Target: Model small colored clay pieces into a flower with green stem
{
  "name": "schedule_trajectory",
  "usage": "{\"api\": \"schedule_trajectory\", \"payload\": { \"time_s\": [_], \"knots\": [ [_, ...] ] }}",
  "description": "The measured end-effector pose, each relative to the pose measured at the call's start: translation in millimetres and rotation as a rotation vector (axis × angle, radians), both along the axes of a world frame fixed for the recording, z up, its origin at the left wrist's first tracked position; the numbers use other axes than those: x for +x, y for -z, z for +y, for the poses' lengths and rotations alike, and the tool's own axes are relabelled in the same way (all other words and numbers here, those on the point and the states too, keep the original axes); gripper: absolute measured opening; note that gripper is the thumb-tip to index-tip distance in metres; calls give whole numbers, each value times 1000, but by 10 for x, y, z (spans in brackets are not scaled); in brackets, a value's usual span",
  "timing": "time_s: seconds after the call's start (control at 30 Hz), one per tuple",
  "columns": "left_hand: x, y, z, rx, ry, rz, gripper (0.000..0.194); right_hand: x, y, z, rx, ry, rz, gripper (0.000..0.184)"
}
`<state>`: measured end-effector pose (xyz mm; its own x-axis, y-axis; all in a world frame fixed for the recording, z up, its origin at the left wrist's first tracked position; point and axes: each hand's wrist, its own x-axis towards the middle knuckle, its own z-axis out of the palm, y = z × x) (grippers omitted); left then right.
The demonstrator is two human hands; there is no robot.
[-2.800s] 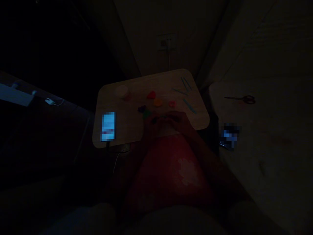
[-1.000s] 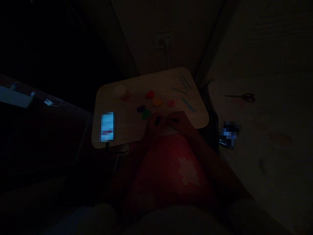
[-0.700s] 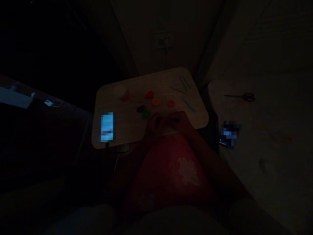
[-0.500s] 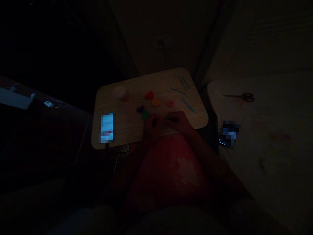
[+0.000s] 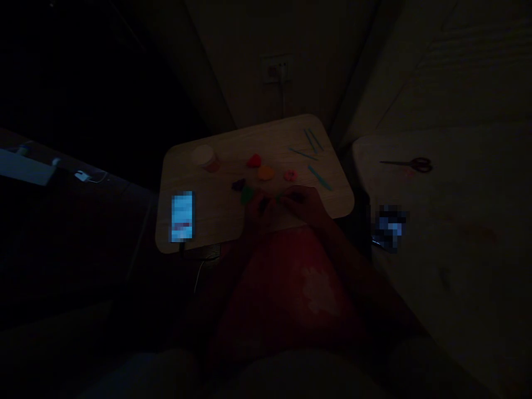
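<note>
In dim light my left hand [image 5: 260, 206] and my right hand [image 5: 304, 204] meet at the near edge of a small wooden table [image 5: 220, 213]. Between their fingertips shows a small piece of green modelling clay [image 5: 279, 197], and both hands are closed in a pinch around it. Against the left fingers lies a larger green clay lump [image 5: 246, 194], beside a dark purple lump [image 5: 238, 184]. Just beyond sit an orange lump [image 5: 266, 173], a red lump [image 5: 254, 160] and a pink ring-like piece [image 5: 290, 175]. The darkness hides the finer finger positions.
Several blue-green modelling tools [image 5: 319, 177] lie at the table's right. A tub [image 5: 205, 158] stands at the back left, with a lit phone [image 5: 182, 216] nearer me. Scissors [image 5: 419, 164] rest on the pale surface to the right. A wall socket [image 5: 276, 69] holds a plug.
The fingertips have shifted slightly, and the small green piece between them now sits a little further left. Things on the table stay where they were.
</note>
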<state>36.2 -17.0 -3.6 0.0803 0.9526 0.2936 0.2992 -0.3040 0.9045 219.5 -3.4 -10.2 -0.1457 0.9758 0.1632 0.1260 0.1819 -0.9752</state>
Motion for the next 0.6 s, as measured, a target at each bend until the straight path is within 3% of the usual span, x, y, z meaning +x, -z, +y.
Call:
{"api": "schedule_trajectory", "payload": {
  "time_s": [0.37,0.6],
  "knots": [
    [-40,45,3,-66,-27,4,14,-7,46,17,16,6,21,31],
    [-21,37,37,-77,-31,5,16,12,46,21,26,4,49,25]
  ]
}}
